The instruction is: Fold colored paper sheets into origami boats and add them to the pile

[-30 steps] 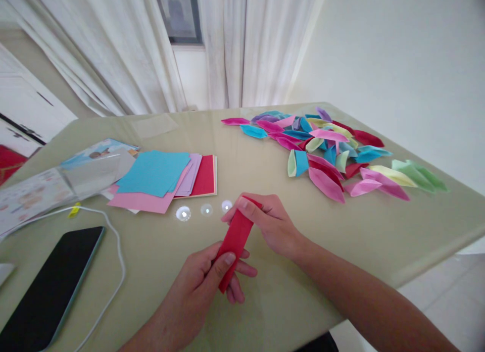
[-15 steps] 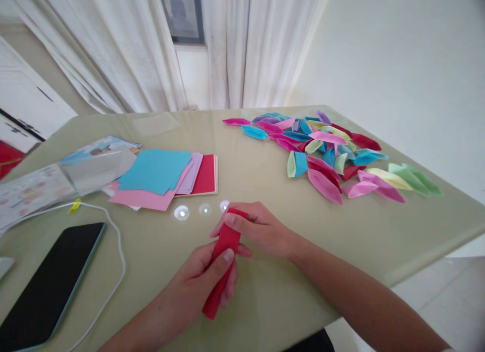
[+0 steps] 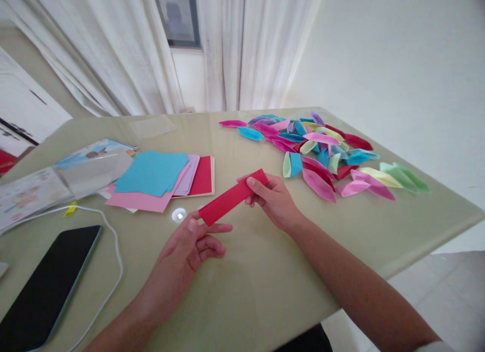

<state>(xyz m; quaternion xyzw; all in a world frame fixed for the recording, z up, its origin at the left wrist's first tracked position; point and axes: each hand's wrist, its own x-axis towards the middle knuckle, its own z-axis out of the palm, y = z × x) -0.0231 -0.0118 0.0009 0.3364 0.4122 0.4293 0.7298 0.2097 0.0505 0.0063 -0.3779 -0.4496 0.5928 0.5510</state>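
A folded strip of red paper (image 3: 231, 198) is held slanting above the table, its right end higher in the picture. My right hand (image 3: 275, 198) pinches that end, thumb on top and fingers underneath. At the lower left end is my left hand (image 3: 189, 246), palm partly up, with its fingers apart. Its index finger reaches to the strip's edge and partly behind it, while the thumb lies beside the paper rather than on it. Whether the left fingers bear any of the strip's weight is hard to see.
Square paper sheets (image 3: 151, 172), blue on top, lie on a red pad (image 3: 202, 178) at left. Several folded coloured paper pieces (image 3: 318, 183) are heaped at right. A black phone (image 3: 53, 286), white cable (image 3: 117, 246) and picture-printed plastic packaging (image 3: 34, 193) occupy the left side.
The red strip has turned from nearly upright to a flatter slant and moved up. My left hand has loosened from its middle and shifted to its left end; my right hand has moved right.
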